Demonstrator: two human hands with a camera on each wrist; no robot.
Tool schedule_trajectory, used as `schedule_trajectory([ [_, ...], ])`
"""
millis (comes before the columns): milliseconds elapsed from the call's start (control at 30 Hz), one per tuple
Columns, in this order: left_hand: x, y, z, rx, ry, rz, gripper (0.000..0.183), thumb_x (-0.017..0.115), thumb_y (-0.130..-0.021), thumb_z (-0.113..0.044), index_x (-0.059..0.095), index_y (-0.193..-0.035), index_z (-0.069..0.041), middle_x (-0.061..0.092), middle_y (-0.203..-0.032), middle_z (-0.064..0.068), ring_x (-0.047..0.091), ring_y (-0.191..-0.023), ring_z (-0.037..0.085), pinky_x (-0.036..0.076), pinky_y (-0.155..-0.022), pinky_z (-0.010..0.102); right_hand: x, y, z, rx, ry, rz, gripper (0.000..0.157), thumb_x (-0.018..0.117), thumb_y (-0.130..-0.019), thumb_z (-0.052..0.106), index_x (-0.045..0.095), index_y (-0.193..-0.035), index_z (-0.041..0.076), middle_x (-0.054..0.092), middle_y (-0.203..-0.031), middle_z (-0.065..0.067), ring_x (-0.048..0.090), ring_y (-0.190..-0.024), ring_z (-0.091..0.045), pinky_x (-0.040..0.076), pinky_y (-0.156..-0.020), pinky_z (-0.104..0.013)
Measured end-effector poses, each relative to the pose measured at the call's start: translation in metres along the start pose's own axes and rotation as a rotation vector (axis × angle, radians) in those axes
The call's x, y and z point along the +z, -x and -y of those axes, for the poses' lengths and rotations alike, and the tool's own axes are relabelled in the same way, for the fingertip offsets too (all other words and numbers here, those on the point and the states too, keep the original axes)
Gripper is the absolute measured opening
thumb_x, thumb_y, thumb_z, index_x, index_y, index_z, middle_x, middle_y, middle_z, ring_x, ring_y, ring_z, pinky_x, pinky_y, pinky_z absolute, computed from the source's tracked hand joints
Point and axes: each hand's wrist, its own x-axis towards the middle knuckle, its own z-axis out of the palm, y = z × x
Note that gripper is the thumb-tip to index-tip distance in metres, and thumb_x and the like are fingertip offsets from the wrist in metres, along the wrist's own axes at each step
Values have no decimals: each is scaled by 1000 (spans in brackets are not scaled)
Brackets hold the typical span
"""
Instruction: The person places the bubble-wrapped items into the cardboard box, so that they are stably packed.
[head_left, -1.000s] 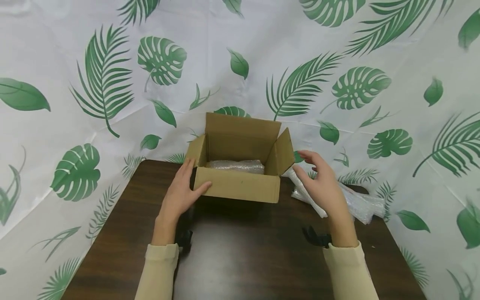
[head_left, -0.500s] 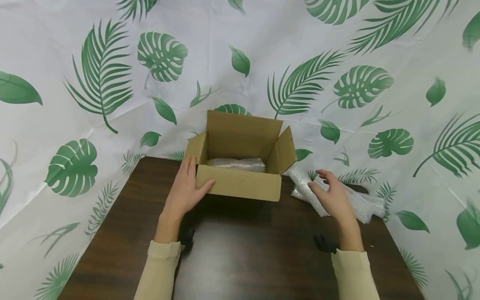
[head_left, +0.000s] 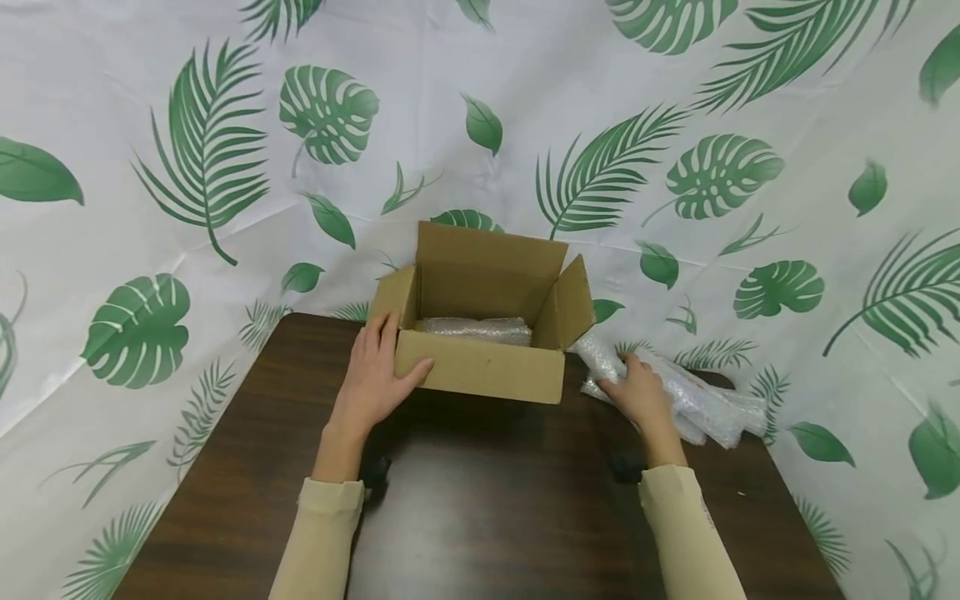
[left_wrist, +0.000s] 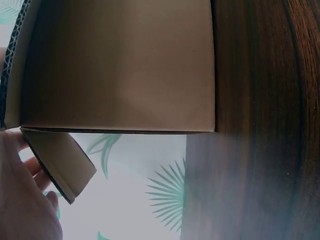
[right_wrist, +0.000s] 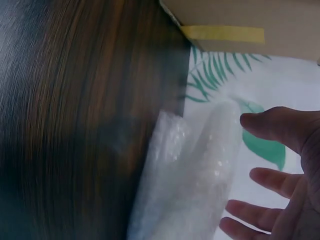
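Observation:
An open cardboard box (head_left: 487,368) stands at the far side of the table, its flaps folded outward. Bubble-wrapped bundles (head_left: 476,331) lie inside it. My left hand (head_left: 367,385) holds the box's front left corner, thumb over the front flap. In the left wrist view its fingers lie behind the small side flap (left_wrist: 67,165). To the right of the box, my right hand (head_left: 645,398) is at a bubble-wrapped roll (right_wrist: 200,175). The right wrist view shows thumb and fingers spread along one side of that roll, thumb tip right at its edge. What the wrap contains is hidden.
More bubble-wrapped bundles (head_left: 716,410) lie right of my right hand near the table's back right corner. The dark wooden table (head_left: 480,508) extends toward me. A white leaf-print cloth (head_left: 450,125) hangs close behind the box. Yellow tape (right_wrist: 225,34) marks the box's side.
My right hand has left the box's right flap, swung right and come down to the bubble-wrapped bundles. My left hand has stayed at the box corner.

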Motion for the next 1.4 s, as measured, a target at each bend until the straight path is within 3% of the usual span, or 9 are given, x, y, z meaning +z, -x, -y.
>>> schedule_trajectory([
  [233, 4, 0, 4, -6, 7, 26, 103, 65, -100, -64, 18, -173, -8, 21, -177, 20, 23, -164, 42, 23, -132, 60, 7, -5, 2, 48, 4, 46, 79, 65, -102, 45, 36, -164, 3, 43, -160, -36, 43, -144, -61, 39, -110, -78],
  [567, -1, -1, 3, -19, 15, 40, 104, 65, -100, -64, 17, -173, -7, 18, -179, 20, 21, -165, 42, 22, -133, 60, 15, -20, -2, 77, 43, 79, 76, 65, -103, 42, 37, -163, 6, 41, -163, -33, 37, -148, -59, 31, -113, -82],
  [933, -1, -2, 4, -24, 11, 45, 103, 63, -100, -66, 18, -173, -9, 18, -179, 18, 24, -164, 41, 25, -132, 60, 6, -20, -10, 40, 70, 47, 68, 66, -98, 22, 42, -160, 6, 50, -157, -32, 52, -138, -59, 45, -105, -74],
  [1400, -2, -2, 3, -33, 9, 51, 103, 62, -99, -68, 19, -173, -10, 18, -179, 18, 23, -164, 42, 23, -132, 60, 4, -23, -17, 47, 95, 32, 64, 64, -98, 24, 46, -156, 6, 56, -153, -30, 58, -134, -54, 49, -100, -72],
])
